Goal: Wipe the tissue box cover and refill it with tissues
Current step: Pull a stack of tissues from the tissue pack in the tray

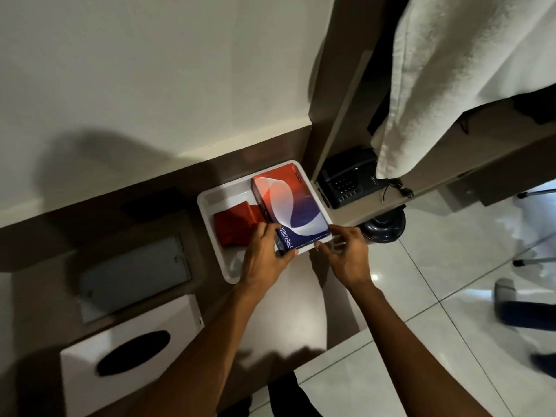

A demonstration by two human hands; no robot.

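Note:
A red, white and blue tissue pack [290, 206] marked PREMIER lies in a white tray [224, 195] on the brown counter. My left hand [264, 254] grips the pack's near left corner, thumb under the end and fingers on its side. My right hand [346, 254] is at the pack's near right corner, fingers spread and fingertips touching the edge. A folded red cloth [236, 225] lies in the tray left of the pack. The white tissue box cover [129, 353], with a dark oval slot, stands at the counter's near left.
A grey flat panel [135, 275] lies on the counter between tray and cover. A black desk phone [349, 179] sits on a shelf to the right, under a hanging white towel [469, 70]. A dark round object [383, 227] rests on the tiled floor.

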